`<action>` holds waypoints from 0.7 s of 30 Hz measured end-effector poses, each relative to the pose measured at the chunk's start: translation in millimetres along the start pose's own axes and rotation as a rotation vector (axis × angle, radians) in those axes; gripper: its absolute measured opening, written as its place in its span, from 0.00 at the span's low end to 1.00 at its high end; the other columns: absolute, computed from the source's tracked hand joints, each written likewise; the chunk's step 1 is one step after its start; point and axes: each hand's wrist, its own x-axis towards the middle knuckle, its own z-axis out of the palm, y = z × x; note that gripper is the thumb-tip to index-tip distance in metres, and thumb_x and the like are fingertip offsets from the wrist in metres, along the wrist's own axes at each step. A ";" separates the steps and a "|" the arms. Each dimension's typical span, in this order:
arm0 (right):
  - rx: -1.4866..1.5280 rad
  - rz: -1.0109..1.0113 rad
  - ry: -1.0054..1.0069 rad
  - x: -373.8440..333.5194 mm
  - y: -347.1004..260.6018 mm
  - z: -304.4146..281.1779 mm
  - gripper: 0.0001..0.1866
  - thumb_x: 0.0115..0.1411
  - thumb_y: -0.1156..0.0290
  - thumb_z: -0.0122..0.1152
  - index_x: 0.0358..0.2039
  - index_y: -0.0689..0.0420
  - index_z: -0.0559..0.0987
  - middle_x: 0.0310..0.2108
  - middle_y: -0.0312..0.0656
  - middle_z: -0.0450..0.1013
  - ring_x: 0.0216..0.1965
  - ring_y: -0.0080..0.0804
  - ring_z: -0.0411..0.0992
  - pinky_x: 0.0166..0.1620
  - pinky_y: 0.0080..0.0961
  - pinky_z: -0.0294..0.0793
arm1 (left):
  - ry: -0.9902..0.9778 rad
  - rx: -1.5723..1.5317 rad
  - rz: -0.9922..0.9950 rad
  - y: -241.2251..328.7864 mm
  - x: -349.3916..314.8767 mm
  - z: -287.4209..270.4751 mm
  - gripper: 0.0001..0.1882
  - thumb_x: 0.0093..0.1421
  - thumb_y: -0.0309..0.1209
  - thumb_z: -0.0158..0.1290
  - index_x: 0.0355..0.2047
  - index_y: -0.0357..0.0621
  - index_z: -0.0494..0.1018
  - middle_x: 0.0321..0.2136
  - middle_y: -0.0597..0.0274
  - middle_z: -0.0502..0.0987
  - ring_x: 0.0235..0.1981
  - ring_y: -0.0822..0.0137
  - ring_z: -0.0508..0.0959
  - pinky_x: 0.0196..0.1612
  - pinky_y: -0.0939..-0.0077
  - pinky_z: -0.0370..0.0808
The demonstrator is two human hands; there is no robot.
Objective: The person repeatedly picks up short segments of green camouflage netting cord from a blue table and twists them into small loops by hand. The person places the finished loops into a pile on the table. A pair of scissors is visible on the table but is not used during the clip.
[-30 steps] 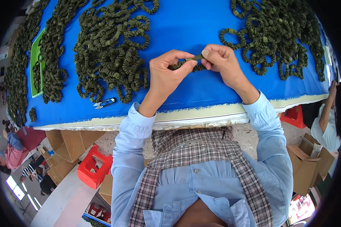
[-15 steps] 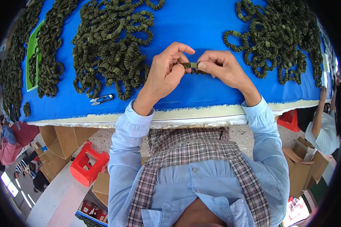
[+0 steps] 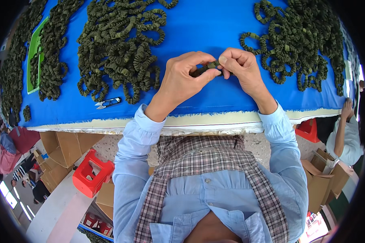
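Observation:
Between my hands, above the blue cloth, is a dark green gathered fabric scrunchie [image 3: 198, 71]. My left hand [image 3: 182, 77] curls around it, the thumb and fingertips closed on the band. My right hand [image 3: 241, 71] pinches a flat, lighter green section of it between thumb and forefinger. Much of the ring is hidden inside my left hand. To the left lies a big heap of similar scrunchies [image 3: 121, 44], and another heap of scrunchies [image 3: 290, 40] spreads on the right. A pair of thread snips [image 3: 108, 103] rests on the cloth near the front edge.
Blue cloth [image 3: 207, 32] covers the table, its frayed edge near me. A green tray [image 3: 33, 60] stands at far left among more scrunchies. Below are a red stool [image 3: 92, 173] and cardboard boxes [image 3: 65, 150]. Another person's arm [image 3: 342, 125] reaches the table at the right.
My left hand has closed more around the scrunchie, its forefinger no longer raised. My right hand has shifted slightly up and turned, and the light section is now tilted.

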 end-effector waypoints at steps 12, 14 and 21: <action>0.028 0.044 0.042 3.7 -3.7 -10.8 0.10 0.61 0.67 0.58 0.26 0.59 0.79 0.18 0.34 0.73 0.20 0.14 0.65 0.23 0.12 0.59 | 0.160 0.148 0.138 -2.3 -0.8 -2.7 0.07 0.47 0.19 0.59 0.28 0.38 0.75 0.23 0.61 0.75 0.19 0.73 0.74 0.20 0.81 0.70; -0.046 0.016 0.002 3.6 -2.9 -10.0 0.11 0.61 0.66 0.58 0.28 0.60 0.79 0.19 0.34 0.73 0.20 0.14 0.65 0.23 0.13 0.61 | 0.158 0.155 0.159 -2.8 -0.4 -2.0 0.09 0.47 0.18 0.59 0.30 0.38 0.74 0.24 0.61 0.75 0.21 0.73 0.76 0.21 0.80 0.71; -0.177 0.031 -0.152 2.2 -13.8 -2.4 0.15 0.63 0.60 0.57 0.31 0.60 0.78 0.20 0.29 0.69 0.21 0.13 0.63 0.25 0.13 0.63 | 0.040 -0.160 0.051 -10.0 -4.2 5.6 0.15 0.51 0.16 0.56 0.41 0.34 0.71 0.32 0.60 0.77 0.34 0.72 0.78 0.36 0.81 0.75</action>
